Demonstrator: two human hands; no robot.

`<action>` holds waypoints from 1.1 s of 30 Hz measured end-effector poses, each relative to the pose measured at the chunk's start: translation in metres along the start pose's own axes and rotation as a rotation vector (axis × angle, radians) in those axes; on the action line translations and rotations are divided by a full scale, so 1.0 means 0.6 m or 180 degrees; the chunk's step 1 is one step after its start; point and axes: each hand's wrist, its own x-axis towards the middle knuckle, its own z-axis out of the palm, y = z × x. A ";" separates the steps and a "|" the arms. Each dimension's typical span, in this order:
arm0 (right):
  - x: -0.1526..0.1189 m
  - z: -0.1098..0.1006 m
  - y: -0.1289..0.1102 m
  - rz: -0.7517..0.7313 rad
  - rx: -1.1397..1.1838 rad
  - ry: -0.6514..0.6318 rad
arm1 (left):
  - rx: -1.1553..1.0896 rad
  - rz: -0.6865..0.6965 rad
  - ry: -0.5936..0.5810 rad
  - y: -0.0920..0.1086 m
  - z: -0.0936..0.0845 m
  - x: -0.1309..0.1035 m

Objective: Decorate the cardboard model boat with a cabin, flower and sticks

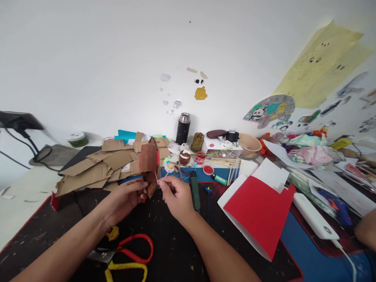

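Note:
My left hand (129, 197) is closed around the lower end of a brown-painted cardboard craft piece (148, 157), which stands upright with red along its edge. Close beside it, my right hand (176, 196) pinches the thin pale-pink stem of a small craft flower (169, 167) with a yellow centre. The fingertips of both hands nearly meet at the lower part of the brown piece. Below my left forearm lie scissors (133, 250) with one red and one yellow handle. To the right of my right hand rests a dark green utility knife (194, 191).
Cut cardboard pieces (96, 168) are piled at the left. Behind stand a black flask (183, 129) and small paint pots (208, 169). A red sheet (258, 211) and a white power strip (315, 215) lie at the right. Another person's arm (366, 229) shows at the right edge.

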 end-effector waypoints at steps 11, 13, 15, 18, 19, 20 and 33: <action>0.002 -0.001 0.008 -0.0341 -0.0671 0.0317 | 0.0033 -0.0069 0.0083 -0.011 0.013 -0.013; 0.004 -0.002 0.011 -0.0312 -0.0749 0.0384 | 0.0039 -0.0103 0.0124 -0.013 0.019 -0.018; 0.005 -0.004 0.013 -0.0332 -0.0814 0.0439 | 0.0054 -0.0154 0.0163 -0.013 0.023 -0.022; 0.006 -0.007 0.014 -0.0422 -0.0952 0.0455 | 0.0076 -0.0184 0.0153 -0.011 0.026 -0.023; 0.005 -0.008 0.014 -0.0452 -0.1011 0.0439 | 0.0085 -0.0173 0.0136 -0.011 0.026 -0.023; 0.005 -0.009 0.014 -0.0465 -0.1069 0.0405 | 0.0097 -0.0154 0.0124 -0.011 0.025 -0.023; 0.004 -0.009 0.017 -0.0068 -0.1176 0.0306 | 0.0319 0.0135 0.0095 -0.017 0.020 -0.028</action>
